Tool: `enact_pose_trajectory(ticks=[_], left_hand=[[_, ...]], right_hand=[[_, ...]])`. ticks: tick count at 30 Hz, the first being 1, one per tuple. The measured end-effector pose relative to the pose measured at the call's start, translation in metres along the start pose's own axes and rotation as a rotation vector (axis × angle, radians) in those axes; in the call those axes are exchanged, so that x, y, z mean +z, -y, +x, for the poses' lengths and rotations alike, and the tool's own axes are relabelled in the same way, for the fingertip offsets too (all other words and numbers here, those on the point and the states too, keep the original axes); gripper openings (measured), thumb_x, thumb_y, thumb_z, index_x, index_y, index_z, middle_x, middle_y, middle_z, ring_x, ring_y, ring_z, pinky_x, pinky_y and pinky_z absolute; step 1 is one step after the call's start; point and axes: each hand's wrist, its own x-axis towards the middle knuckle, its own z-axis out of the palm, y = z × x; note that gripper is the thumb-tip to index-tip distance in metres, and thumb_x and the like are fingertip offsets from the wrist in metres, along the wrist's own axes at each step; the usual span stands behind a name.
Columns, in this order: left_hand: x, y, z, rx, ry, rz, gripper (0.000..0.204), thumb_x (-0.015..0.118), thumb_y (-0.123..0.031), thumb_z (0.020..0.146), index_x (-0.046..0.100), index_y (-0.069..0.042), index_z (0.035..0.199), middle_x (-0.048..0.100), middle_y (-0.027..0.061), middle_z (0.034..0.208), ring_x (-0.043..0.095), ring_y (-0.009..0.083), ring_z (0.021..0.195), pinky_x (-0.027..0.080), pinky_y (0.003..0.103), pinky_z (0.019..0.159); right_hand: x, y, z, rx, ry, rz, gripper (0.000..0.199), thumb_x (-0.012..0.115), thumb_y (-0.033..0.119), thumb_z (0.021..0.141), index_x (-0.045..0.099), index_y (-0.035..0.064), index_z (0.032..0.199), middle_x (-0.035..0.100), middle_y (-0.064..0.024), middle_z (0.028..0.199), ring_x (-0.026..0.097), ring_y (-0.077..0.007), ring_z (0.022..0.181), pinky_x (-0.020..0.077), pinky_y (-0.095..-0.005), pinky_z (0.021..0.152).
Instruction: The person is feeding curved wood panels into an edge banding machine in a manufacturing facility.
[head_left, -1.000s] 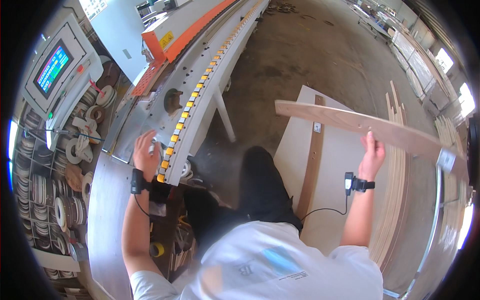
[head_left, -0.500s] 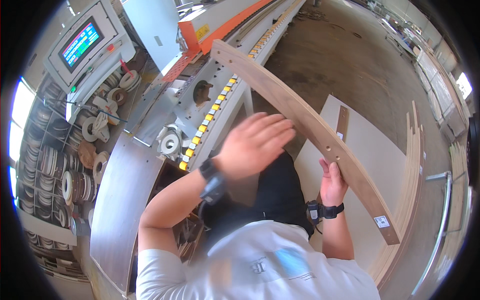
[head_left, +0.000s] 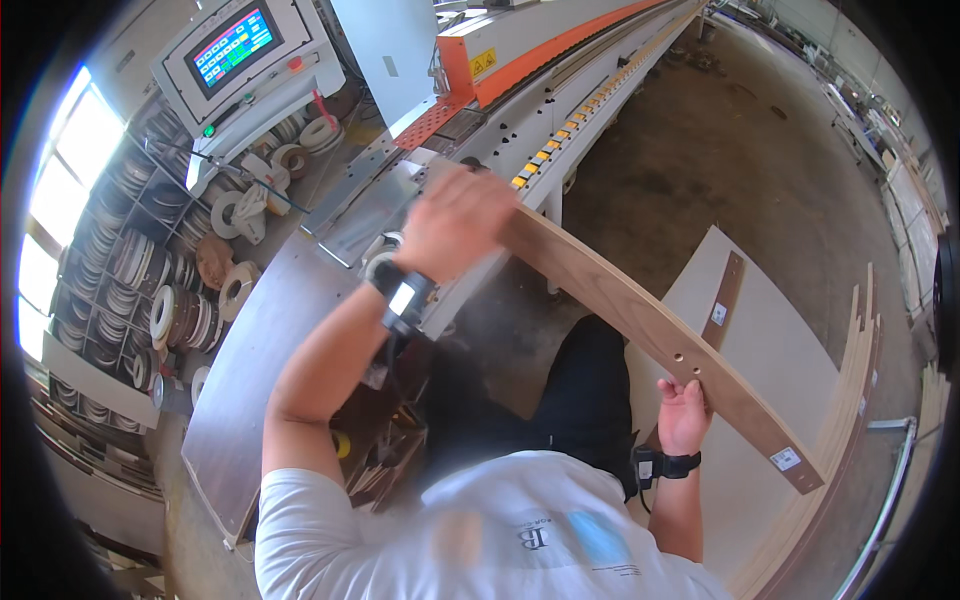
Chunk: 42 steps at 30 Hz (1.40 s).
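A long narrow wooden board with drilled holes and a small white label runs from the machine's infeed down to the lower right. My left hand rests on top of its far end, pressing it onto the grey machine table. My right hand grips the board from below near its nearer end. Both wrists wear black bands.
A long edge-banding machine with orange trim and a touch screen panel stretches away at the top. Shelves of edge-band rolls fill the left. Large pale panels lean at the right, over a concrete floor.
The board has swung from my right side over to the machine and come down lower. My left hand left the machine edge and now lies on the board's far end.
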Motion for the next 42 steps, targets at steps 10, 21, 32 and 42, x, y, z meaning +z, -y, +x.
enact_pose_trajectory(ticks=[10,21,32,42], left_hand=[[-0.028,-0.030,-0.037,-0.012,0.137,-0.114,0.078,0.090,-0.037,0.071,0.063,-0.013,0.140,0.058,0.0084,0.152,0.053,0.0303,0.142,0.040,0.051,0.120],[-0.016,-0.095,-0.054,-0.106,0.187,-0.384,0.049,0.089,-0.022,0.071,0.071,-0.013,0.115,0.068,0.0050,0.131,0.063,0.0301,0.120,0.050,0.044,0.100],[-0.032,0.014,-0.162,-0.528,0.175,-0.143,0.043,0.087,-0.020,0.075,0.074,-0.012,0.115,0.069,0.0050,0.127,0.062,0.0322,0.116,0.048,0.045,0.102],[-0.042,0.109,-0.240,-0.889,0.196,-0.072,0.038,0.084,-0.020,0.083,0.074,-0.009,0.118,0.073,0.0105,0.125,0.062,0.0354,0.119,0.049,0.044,0.105]], right_hand=[[0.034,-0.024,0.016,0.230,-0.051,0.008,0.022,0.066,0.008,0.103,0.070,0.0032,0.124,0.075,-0.0136,0.121,0.076,-0.0320,0.109,0.0668,-0.0411,0.080],[0.086,-0.059,0.021,0.567,0.324,-0.130,0.038,0.071,0.017,0.102,0.062,0.0050,0.137,0.072,-0.0094,0.127,0.070,-0.0202,0.111,0.0571,-0.0344,0.091],[0.007,-0.095,0.015,0.692,0.280,-0.518,0.036,0.074,0.015,0.098,0.065,0.0012,0.130,0.076,-0.0057,0.106,0.070,-0.0117,0.093,0.0541,-0.0273,0.082],[-0.006,-0.114,0.008,0.711,0.246,-0.708,0.030,0.073,0.016,0.100,0.065,0.0030,0.126,0.077,-0.0049,0.104,0.069,-0.0102,0.087,0.0560,-0.0258,0.078]])
